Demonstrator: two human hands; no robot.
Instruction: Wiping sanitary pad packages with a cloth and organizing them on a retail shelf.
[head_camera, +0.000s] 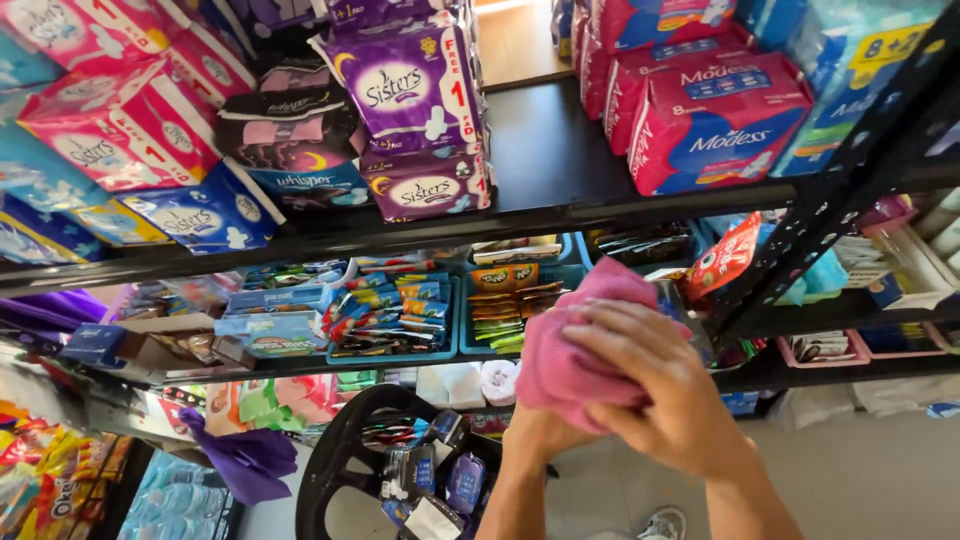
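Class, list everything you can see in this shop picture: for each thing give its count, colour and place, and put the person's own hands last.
Shelf: one, black metal, across the middle.
Purple packs: two stacked, top shelf, centre.
Pink packs: several, top shelf, left.
Red and blue packs: several, top shelf, right.
Blue trays: two, lower shelf, holding small coloured sachets.
Pink trays: at least two, lower shelf, right.
Basket: one, black, on the floor below, holding small packets.
Purple cloth: one, left of the basket.
Pink cloth: one, bunched, in front of the lower shelf.
Left hand: under the pink cloth, gripping it.
Right hand: fingers pressed over the pink cloth.
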